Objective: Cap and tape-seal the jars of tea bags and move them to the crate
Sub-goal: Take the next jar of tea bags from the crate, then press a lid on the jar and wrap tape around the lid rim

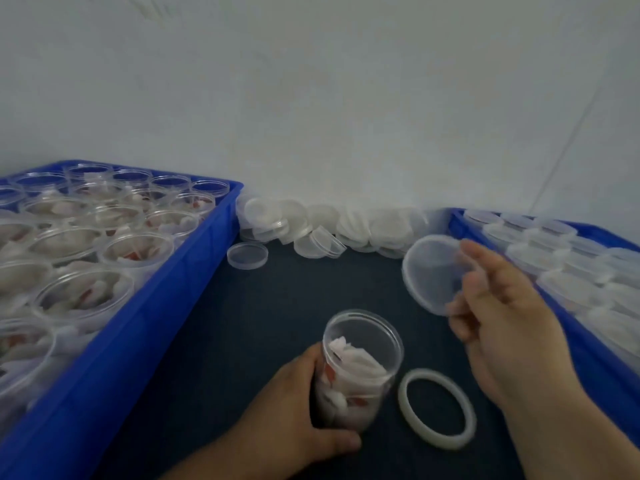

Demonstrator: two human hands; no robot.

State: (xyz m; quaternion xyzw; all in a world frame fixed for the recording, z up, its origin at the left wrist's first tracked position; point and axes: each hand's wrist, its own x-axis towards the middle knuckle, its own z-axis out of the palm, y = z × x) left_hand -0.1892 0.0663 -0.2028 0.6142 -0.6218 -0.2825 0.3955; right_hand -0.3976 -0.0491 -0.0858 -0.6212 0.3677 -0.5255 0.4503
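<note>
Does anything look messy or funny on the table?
Only the spare lids: they lie in a jumbled heap by the wall, some tipped on edge, and a lone lid sits apart from them. Nothing looks spilled or broken.

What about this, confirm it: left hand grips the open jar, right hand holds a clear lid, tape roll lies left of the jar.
One error: the head view shows the tape roll lying right of the jar, not left. The left hand does grip the open jar, and the right hand holds the clear lid.
</note>
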